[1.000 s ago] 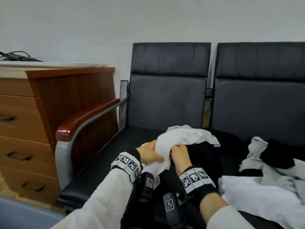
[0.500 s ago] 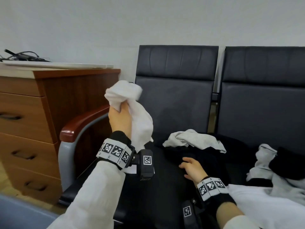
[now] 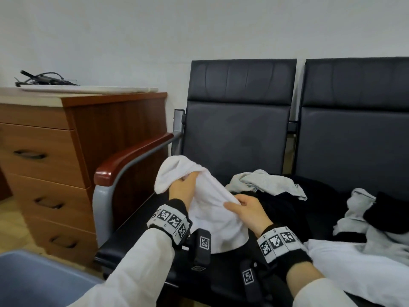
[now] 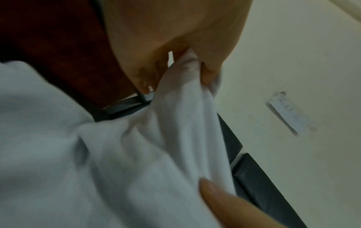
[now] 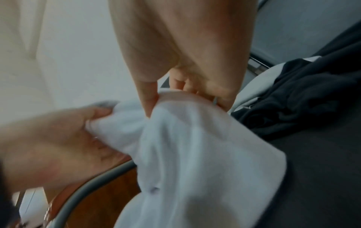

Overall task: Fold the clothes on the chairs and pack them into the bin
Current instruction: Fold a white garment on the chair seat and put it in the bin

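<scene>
Hands worked above the seat of the left chair (image 3: 239, 138), padded in smooth dark leather. The left hand (image 3: 183, 191) clenched a bunched upper fold of the soft white garment (image 3: 212, 216); the right hand (image 3: 247, 209) pinched its taut edge just beside. Loose cloth draped onto the seat. Crumpled grey cloth (image 3: 270, 182) and black cloth (image 3: 287, 207) lay behind. A blue bin (image 3: 33, 282) stood near the glossy wooden armrest (image 3: 124, 160).

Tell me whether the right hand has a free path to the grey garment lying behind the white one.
Probably yes: the grey garment lies uncovered just beyond the right hand, nothing between. But that hand grips the white garment and must release first.
</scene>
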`<state>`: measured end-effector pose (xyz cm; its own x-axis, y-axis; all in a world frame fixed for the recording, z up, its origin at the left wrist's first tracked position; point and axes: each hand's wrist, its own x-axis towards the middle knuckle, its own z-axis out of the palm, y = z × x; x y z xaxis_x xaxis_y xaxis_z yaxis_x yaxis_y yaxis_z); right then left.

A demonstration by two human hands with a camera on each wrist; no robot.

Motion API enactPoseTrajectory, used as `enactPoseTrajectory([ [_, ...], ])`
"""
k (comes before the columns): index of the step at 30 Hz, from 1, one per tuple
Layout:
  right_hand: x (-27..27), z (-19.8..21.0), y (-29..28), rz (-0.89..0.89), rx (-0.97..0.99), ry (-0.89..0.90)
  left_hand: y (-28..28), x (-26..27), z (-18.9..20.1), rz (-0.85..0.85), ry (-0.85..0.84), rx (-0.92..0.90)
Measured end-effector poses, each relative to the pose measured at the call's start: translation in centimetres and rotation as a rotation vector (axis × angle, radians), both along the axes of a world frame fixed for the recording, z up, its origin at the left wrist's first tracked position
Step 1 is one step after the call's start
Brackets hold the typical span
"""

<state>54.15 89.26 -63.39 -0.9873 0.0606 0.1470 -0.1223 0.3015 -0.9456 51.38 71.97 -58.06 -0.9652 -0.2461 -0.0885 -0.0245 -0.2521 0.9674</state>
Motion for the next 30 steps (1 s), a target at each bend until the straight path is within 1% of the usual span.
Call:
enactPoseTrajectory([
  [1, 0.1, 0.0, 0.4, -0.016, -0.002, 0.019, -0.4, 0.2, 0.3, 0.005, -0.041, 0.153],
  [3, 0.1, -0.1, 1.5, -0.053, -0.001, 0.067, -1.4, 0.6, 0.2, -0.022, -0.014, 0.166],
  [4, 0.2, -0.3, 2.0, -0.085, -0.013, 0.082, -1.7, 0.8, 0.3, -0.066, 0.034, 0.057],
  [6, 0.4, -0.5, 3.0, -0.195, -0.03, 0.085, -3.0, 0.5, -0.3, 0.02, 0.087, 0.068],
  [7, 0.5, -0.6, 3.5, -0.255, -0.024, 0.067, -3.5, 0.3, -0.7, 0.045, 0.095, 0.028],
  [9, 1.0, -0.7, 4.4, -0.37, 0.033, -0.007, -4.0, 0.2, -1.8, 0.074, 0.034, -0.1],
  [11, 1.6, -0.7, 5.0, -0.422, 0.091, -0.118, -4.2, -0.1, -3.0, 0.137, -0.09, -0.147],
  [13, 1.5, -1.3, 5.6, -0.403, 0.127, -0.204, -4.5, -0.4, -4.2, 0.154, -0.182, -0.106],
  [14, 1.2, -1.8, 5.9, -0.373, 0.116, -0.229, -4.7, -0.3, -4.5, 0.138, -0.219, -0.074],
  [15, 0.8, -2.3, 6.1, -0.339, 0.102, -0.245, -4.9, -0.5, -4.8, 0.14, -0.234, -0.044],
  [17, 0.4, -2.7, 6.4, -0.278, 0.085, -0.257, -5.3, -0.8, -5.2, 0.182, -0.249, -0.054],
  [19, 0.6, -2.3, 6.6, -0.207, 0.118, -0.257, -5.7, -1.2, -5.4, 0.232, -0.236, -0.072],
  [20, 0.9, -2.1, 6.6, -0.155, 0.161, -0.265, -5.8, -1.2, -5.5, 0.245, -0.232, -0.067],
  [22, 1.6, -2.1, 7.1, -0.038, 0.306, -0.349, -6.2, -1.3, -5.7, 0.27, -0.253, -0.039],
  [24, 2.2, -2.8, 7.7, 0.074, 0.472, -0.465, -6.7, -1.2, -6.2, 0.246, -0.273, 0.004],
  [25, 2.4, -3.0, 8.0, 0.098, 0.53, -0.504, -7.1, -1.2, -6.4, 0.224, -0.277, 0.015],
  [26, 2.6, -3.1, 8.3, 0.088, 0.576, -0.525, -7.6, -1.2, -6.8, 0.197, -0.292, 0.013],
  [28, 2.7, -3.1, 8.8, 0.016, 0.628, -0.507, -8.4, -1.0, -7.6, 0.165, -0.306, -0.019],
  [30, 2.6, -3.2, 9.1, -0.096, 0.581, -0.43, -9.2, -0.8, -7.9, 0.212, -0.3, -0.039],
])
